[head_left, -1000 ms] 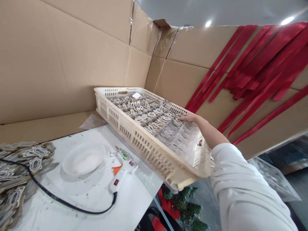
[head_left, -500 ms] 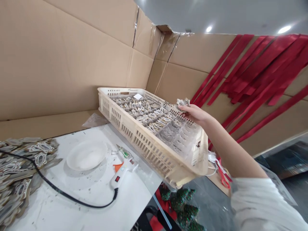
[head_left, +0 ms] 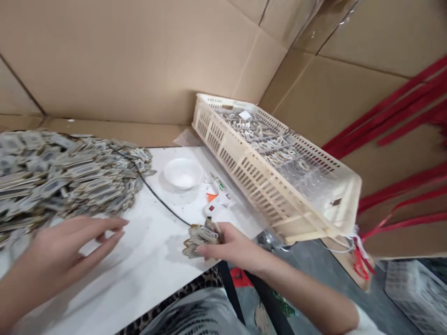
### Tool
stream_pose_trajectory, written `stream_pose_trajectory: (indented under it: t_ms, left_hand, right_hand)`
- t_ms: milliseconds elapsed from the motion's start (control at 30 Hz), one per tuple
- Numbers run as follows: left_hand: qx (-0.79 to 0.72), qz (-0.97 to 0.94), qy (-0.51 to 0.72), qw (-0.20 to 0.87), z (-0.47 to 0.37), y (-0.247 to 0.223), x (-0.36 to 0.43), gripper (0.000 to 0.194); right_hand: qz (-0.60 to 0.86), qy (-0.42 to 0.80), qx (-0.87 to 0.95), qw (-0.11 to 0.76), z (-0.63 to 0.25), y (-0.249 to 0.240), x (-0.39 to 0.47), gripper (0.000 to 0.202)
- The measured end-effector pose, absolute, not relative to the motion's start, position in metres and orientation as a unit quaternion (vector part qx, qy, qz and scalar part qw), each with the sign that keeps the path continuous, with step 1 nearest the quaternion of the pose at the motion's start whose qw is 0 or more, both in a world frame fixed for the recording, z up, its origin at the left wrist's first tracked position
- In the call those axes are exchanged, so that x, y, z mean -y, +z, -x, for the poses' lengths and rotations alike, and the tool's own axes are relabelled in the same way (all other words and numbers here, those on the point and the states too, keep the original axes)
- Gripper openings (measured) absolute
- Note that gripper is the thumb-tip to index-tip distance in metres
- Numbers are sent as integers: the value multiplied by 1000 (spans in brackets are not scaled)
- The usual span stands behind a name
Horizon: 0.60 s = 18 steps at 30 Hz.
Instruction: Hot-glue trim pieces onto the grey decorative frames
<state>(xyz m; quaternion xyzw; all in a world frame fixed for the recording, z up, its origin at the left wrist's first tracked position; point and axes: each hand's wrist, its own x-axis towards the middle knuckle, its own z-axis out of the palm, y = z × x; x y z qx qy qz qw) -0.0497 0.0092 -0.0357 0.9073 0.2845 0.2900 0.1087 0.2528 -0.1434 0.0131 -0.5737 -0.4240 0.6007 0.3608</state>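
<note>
My right hand (head_left: 230,246) grips a small stack of flat, frame-shaped ornament pieces (head_left: 200,239) above the front of the white table. My left hand (head_left: 80,246) hovers over the table at the left with thumb and fingers apart, holding nothing. Just beyond it spreads a large heap of similar flat pieces (head_left: 87,179). Past my right hand lies a white hot glue gun (head_left: 213,204) with an orange trigger, partly hidden, its black cord (head_left: 157,197) running left onto the heap. Next to the glue gun is a shallow white dish (head_left: 183,173).
A cream plastic crate (head_left: 240,172) slants along the table's right side, holding clear compartments with many small pieces (head_left: 265,139). Cardboard walls (head_left: 139,60) enclose the back. Red ribbons (head_left: 394,111) hang at the right. A white crate (head_left: 412,291) is on the floor.
My right hand has come from over the crate to the table front, still holding the flat pieces. My left hand has entered at the left. The view has turned left and down.
</note>
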Motion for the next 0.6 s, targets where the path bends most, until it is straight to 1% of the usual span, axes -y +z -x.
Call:
stream_pose_trajectory:
  t_ms: [67, 133, 200, 367, 467, 600]
  left_hand:
    - [-233, -921, 290, 114, 41, -31, -4, 18]
    - [-228, -915, 316, 110, 33, -26, -3, 19]
    - [-240, -913, 312, 103, 29, -23, -3, 20]
    - [-263, -919, 277, 101, 28, -21, -3, 25]
    - [-247, -924, 271, 109, 24, -22, -1, 26]
    - [-226, -930, 261, 128, 20, -26, 5, 24]
  right_hand:
    - [625, 518, 483, 328, -230, -12, 139, 20]
    - [650, 440, 551, 284, -210, -25, 133, 18]
    - [659, 373, 603, 250, -194, -29, 129, 20]
    - [648, 187, 717, 177, -182, -28, 121, 15]
    - [627, 103, 753, 171, -182, -32, 120, 10]
    - [639, 61, 741, 198, -181, -39, 120, 8]
